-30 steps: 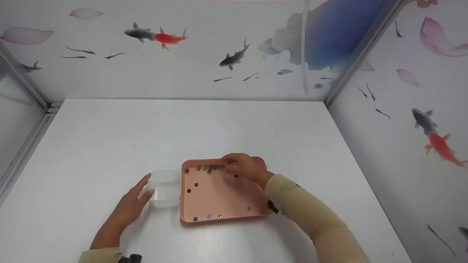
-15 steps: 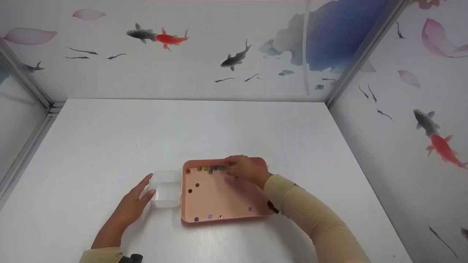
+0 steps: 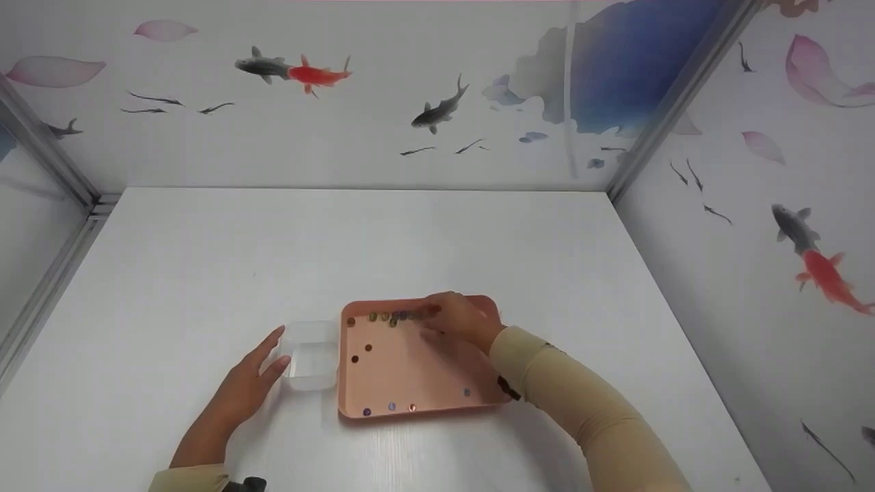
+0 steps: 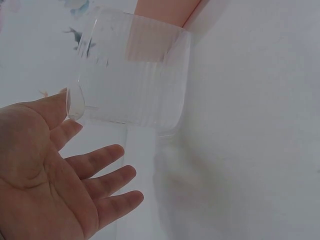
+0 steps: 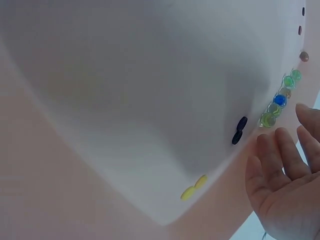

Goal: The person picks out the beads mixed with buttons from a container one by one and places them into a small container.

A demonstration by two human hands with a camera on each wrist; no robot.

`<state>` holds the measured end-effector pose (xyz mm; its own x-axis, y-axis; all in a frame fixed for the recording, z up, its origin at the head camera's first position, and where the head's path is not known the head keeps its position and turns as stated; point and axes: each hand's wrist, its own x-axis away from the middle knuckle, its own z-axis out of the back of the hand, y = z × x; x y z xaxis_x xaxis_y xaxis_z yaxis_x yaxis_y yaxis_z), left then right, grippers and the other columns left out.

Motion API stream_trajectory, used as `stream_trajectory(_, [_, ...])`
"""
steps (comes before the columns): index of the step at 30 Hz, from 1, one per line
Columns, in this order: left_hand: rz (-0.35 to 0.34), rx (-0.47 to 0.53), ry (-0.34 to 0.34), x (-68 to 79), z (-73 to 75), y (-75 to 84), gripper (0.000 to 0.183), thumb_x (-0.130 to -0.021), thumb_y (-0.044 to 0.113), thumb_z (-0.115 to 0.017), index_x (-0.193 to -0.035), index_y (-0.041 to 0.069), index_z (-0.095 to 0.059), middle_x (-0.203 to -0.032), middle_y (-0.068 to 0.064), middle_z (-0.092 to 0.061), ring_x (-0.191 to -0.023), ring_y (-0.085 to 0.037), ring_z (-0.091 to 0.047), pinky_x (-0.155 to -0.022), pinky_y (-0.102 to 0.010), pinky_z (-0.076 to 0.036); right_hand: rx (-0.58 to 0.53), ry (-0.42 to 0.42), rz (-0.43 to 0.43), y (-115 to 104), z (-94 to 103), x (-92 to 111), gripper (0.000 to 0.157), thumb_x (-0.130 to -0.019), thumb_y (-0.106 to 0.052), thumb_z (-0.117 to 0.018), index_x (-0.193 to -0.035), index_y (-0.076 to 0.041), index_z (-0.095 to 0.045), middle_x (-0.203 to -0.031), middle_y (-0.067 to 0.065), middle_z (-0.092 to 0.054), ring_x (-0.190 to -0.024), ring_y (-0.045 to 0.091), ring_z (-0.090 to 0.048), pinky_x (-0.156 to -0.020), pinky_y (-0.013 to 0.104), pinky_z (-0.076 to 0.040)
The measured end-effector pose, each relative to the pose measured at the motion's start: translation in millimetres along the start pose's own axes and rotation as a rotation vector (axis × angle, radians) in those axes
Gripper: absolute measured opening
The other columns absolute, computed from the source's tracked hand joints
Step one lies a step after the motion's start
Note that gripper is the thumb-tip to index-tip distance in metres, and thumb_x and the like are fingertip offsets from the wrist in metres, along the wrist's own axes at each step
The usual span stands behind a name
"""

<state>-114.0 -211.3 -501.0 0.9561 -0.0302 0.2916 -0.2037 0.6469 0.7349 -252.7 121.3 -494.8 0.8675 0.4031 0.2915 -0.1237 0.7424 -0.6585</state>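
My left hand (image 3: 243,386) is spread beside a clear plastic box (image 3: 311,355). In the left wrist view its thumb and index finger (image 4: 52,110) are right at the box rim, the other fingers stretched out. My right hand (image 3: 461,318) is over the far side of a pink tray (image 3: 410,376). Several glass marbles (image 5: 280,101), green, yellowish and blue, are lined up along that side. In the right wrist view the thumb and fingers stand apart and loosely bent close to the end of this row, with nothing seen between them.
Two small dark pieces (image 5: 240,131) and two yellow oval ones (image 5: 194,187) lie inside the tray near my right hand. Other marbles are scattered, including a purple one (image 3: 367,412) and a light blue one (image 3: 467,392) towards the near edge. The box stands against the tray's left side.
My right hand has shifted only slightly at the end of the marble row. The left hand, box and tray stay as they were.
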Motion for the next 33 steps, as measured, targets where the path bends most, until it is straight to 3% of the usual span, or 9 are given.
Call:
stream_trajectory(8, [0.001,0.006,0.003,0.7,0.7,0.6,0.063,-0.103,0.043,-0.041,-0.156,0.016,-0.017,-0.155,-0.026,-0.022,-0.142,-0.049,-0.018,-0.11,-0.067,-0.019,0.007,-0.015,-0.041,-3.5,-0.7,-2.9,0.04,-0.086,-0.011,-0.069,-0.126,-0.015,-0.066,-0.098,0.001,-0.064,-0.087,0.017,-0.057,-0.071,0.028,-0.046])
stream_trajectory(13, [0.001,0.004,0.001,-0.4,0.8,0.1,0.063,-0.103,0.042,-0.041,-0.156,0.017,-0.017,-0.156,-0.024,-0.021,-0.142,-0.047,-0.017,-0.11,-0.066,-0.018,0.04,-0.03,-0.038,-5.6,1.7,-1.7,0.038,-0.088,-0.011,-0.067,-0.126,-0.016,-0.066,-0.104,-0.002,-0.064,-0.092,0.017,-0.055,-0.082,0.03,-0.046])
stream_trajectory(24, [0.012,-0.011,0.01,-0.1,-0.4,0.9,0.064,-0.103,0.044,-0.04,-0.155,0.016,-0.018,-0.155,-0.027,-0.022,-0.141,-0.05,-0.017,-0.109,-0.067,-0.018,0.005,-0.022,-0.131,-5.2,-0.8,-3.2,0.037,-0.088,-0.015,-0.069,-0.124,-0.022,-0.068,-0.108,-0.007,-0.065,-0.098,0.015,-0.056,-0.094,0.034,-0.046])
stream_trajectory(31, [0.01,-0.005,-0.003,0.6,0.7,1.2,0.062,-0.103,0.043,-0.039,-0.156,0.018,-0.017,-0.155,-0.027,-0.022,-0.141,-0.049,-0.017,-0.109,-0.068,-0.018,0.002,0.029,-0.041,-1.0,-5.5,-6.0,0.036,-0.087,-0.006,-0.067,-0.122,-0.012,-0.067,-0.103,0.0,-0.068,-0.083,0.017,-0.058,-0.07,0.03,-0.048])
stream_trajectory(33, [0.016,-0.009,-0.002,0.6,0.6,1.5,0.063,-0.103,0.044,-0.039,-0.156,0.019,-0.017,-0.155,-0.026,-0.022,-0.141,-0.049,-0.017,-0.109,-0.067,-0.018,0.007,0.039,-0.043,-0.6,-6.8,-6.5,0.036,-0.087,-0.006,-0.067,-0.122,-0.011,-0.067,-0.104,0.0,-0.068,-0.084,0.017,-0.058,-0.07,0.029,-0.047])
